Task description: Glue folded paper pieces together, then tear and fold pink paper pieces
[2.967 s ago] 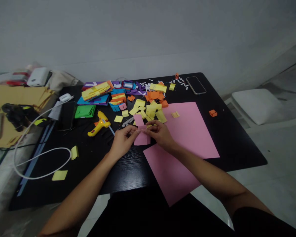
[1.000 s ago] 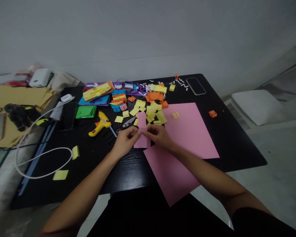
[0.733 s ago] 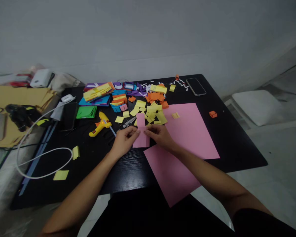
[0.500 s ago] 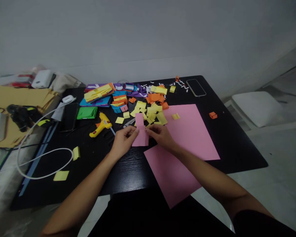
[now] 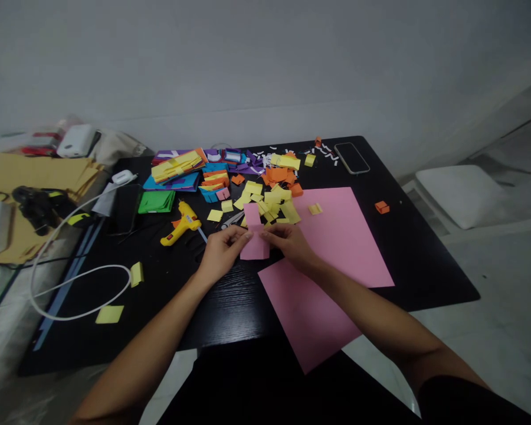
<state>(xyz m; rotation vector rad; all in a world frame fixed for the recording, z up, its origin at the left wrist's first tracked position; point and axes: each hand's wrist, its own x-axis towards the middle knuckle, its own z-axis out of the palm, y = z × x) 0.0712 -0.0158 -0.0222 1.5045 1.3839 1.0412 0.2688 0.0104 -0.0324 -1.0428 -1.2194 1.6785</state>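
Note:
Between my two hands is a small piece of pink paper (image 5: 255, 248), wider at the bottom, with a narrow strip standing up at the top. My left hand (image 5: 223, 249) pinches its left edge between thumb and fingers. On the opposite edge, my right hand (image 5: 291, 242) pinches it the same way. Just beyond lies a heap of yellow paper pieces (image 5: 274, 203). Scissors (image 5: 232, 219) lie partly hidden behind my left hand. A large pink sheet (image 5: 340, 236) is spread under my right forearm, partly over the table's front edge.
A yellow glue gun (image 5: 181, 225) lies left of my hands. Folded coloured papers (image 5: 177, 168) are stacked behind it, near green paper (image 5: 156, 202). A phone (image 5: 352, 158) lies at the back right. A white cable (image 5: 84, 273) loops across the table's left side. A white stool (image 5: 460, 192) stands beyond the right edge.
The pink paper piece has shifted slightly to the right and turned a little between my fingers. Both hands keep their pinch; the other things lie as before.

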